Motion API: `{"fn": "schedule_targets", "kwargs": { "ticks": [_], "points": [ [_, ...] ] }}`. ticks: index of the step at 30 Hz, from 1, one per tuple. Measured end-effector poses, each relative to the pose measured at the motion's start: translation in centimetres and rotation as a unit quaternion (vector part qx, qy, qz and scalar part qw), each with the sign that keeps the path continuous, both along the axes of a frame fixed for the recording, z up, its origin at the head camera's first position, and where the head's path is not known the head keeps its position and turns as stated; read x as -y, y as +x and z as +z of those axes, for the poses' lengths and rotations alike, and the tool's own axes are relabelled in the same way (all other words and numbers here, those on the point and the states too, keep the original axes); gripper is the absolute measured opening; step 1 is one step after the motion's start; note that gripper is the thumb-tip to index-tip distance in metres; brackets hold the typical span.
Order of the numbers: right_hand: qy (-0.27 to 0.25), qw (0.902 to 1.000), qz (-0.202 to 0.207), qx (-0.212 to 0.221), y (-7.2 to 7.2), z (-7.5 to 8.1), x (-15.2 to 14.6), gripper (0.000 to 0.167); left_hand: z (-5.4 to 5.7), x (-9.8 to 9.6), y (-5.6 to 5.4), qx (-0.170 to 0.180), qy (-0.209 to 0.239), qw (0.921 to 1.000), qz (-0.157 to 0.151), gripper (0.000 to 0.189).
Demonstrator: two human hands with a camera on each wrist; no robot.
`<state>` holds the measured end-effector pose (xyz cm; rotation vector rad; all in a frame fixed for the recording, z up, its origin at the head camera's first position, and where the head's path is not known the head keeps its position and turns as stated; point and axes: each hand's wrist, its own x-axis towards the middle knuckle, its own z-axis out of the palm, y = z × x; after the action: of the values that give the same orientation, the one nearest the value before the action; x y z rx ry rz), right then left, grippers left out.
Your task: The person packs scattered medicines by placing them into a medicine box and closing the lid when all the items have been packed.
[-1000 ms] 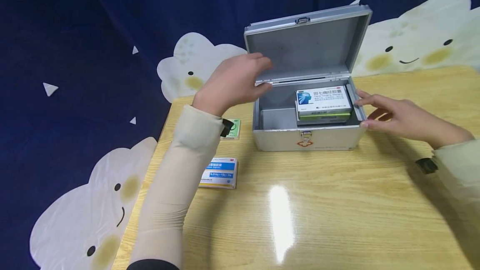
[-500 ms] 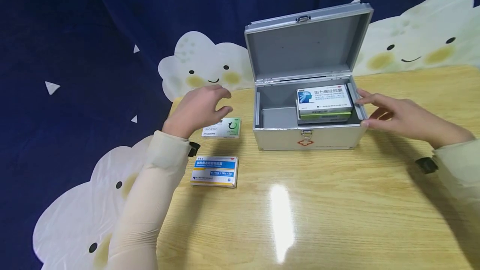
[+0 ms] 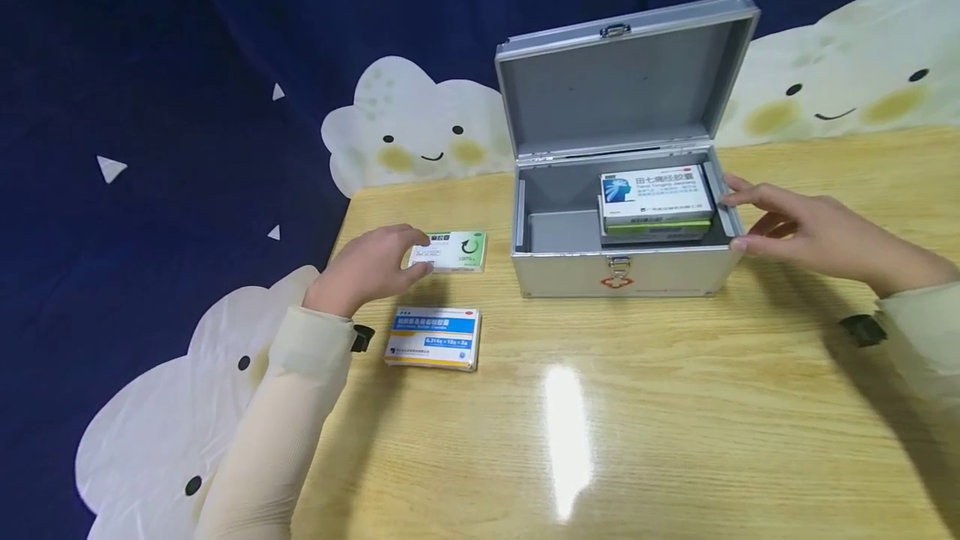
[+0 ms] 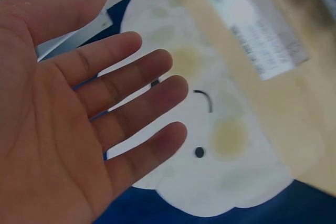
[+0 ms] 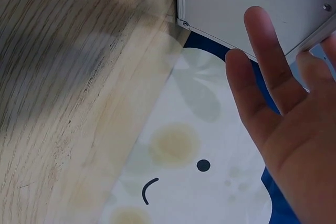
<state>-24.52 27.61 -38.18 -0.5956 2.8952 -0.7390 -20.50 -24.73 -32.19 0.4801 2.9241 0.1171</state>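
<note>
In the head view, my left hand [image 3: 372,267] reaches over the left end of a flat white-and-green medicine box [image 3: 465,250]; its fingertips overlap the box there. The left wrist view shows that palm bare, fingers spread and slightly bent, with the medicine box [image 4: 262,35] beyond them. My right hand [image 3: 810,227] touches the right side of a silver metal first-aid case [image 3: 570,275], index fingertip at the rim and thumb by the front corner. Two fingers of the right hand [image 5: 283,114] extend along the case's outer wall [image 5: 241,3] in the right wrist view.
The case's lid [image 3: 630,90] stands raised at the back. Inside, a white-and-blue medicine box [image 3: 660,192] lies on other boxes at the right. A blue-and-white medicine box [image 3: 433,340] with yellow stripes lies nearer on the wooden table [image 3: 675,415]. A dark blue curtain [image 3: 187,90] hangs behind.
My left hand has moved left and down from the case's left side to the white-and-green medicine box. The right hand has stayed at the case's right side.
</note>
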Motion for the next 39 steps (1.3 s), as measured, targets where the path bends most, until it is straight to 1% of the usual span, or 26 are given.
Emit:
{"fn": "schedule_targets", "kwargs": {
  "ticks": [3,6,11,13,17,20,22,26,29,31,34,39],
  "points": [
    [0.002,1.0000,-0.001,0.001,-0.1,0.0,0.0,0.061,-1.0,0.5,0.5,0.007,-0.001,1.0000,0.003,0.044],
    [0.003,0.9999,-0.005,0.012,-0.3,0.0,0.1,0.062,-2.0,0.7,1.0,0.015,0.004,0.9999,0.001,0.043],
    [0.004,0.9996,-0.009,0.026,-0.4,0.0,0.2,0.065,-3.6,0.7,1.8,0.047,0.008,0.9988,0.010,0.044],
    [0.005,0.9995,-0.009,0.029,-0.5,0.1,0.3,0.066,-4.3,0.6,2.0,0.054,0.006,0.9985,0.007,0.045],
    [0.007,0.9993,-0.008,0.035,-0.5,0.1,0.3,0.067,-5.2,0.2,2.8,0.048,0.001,0.9986,-0.021,0.048],
    [0.008,0.9993,-0.007,0.035,-0.6,0.0,0.2,0.066,-5.6,-0.3,3.5,0.053,-0.006,0.9979,-0.035,0.055],
    [0.007,0.9995,-0.007,0.032,-0.6,0.0,0.2,0.065,-5.8,-0.6,3.8,0.066,-0.009,0.9972,-0.036,0.061],
    [0.006,0.9996,-0.009,0.027,-0.6,0.0,0.1,0.065,-6.1,-0.9,4.2,0.097,-0.001,0.9951,-0.020,0.078],
    [0.008,0.9993,-0.011,0.035,-0.5,0.0,0.1,0.066,-6.5,-0.9,4.4,0.121,0.001,0.9927,-0.007,0.091],
    [0.009,0.9989,-0.014,0.043,-0.5,0.0,0.2,0.066,-6.7,-0.9,4.4,0.132,0.000,0.9913,-0.005,0.095],
    [0.009,0.9988,-0.014,0.047,-0.5,0.0,0.2,0.066,-7.0,-0.9,4.4,0.138,-0.003,0.9904,-0.007,0.096],
    [0.003,0.9993,-0.011,0.037,-0.3,0.1,0.2,0.064,-7.3,-1.0,4.5,0.144,-0.001,0.9896,-0.003,0.096]
  ]
}}
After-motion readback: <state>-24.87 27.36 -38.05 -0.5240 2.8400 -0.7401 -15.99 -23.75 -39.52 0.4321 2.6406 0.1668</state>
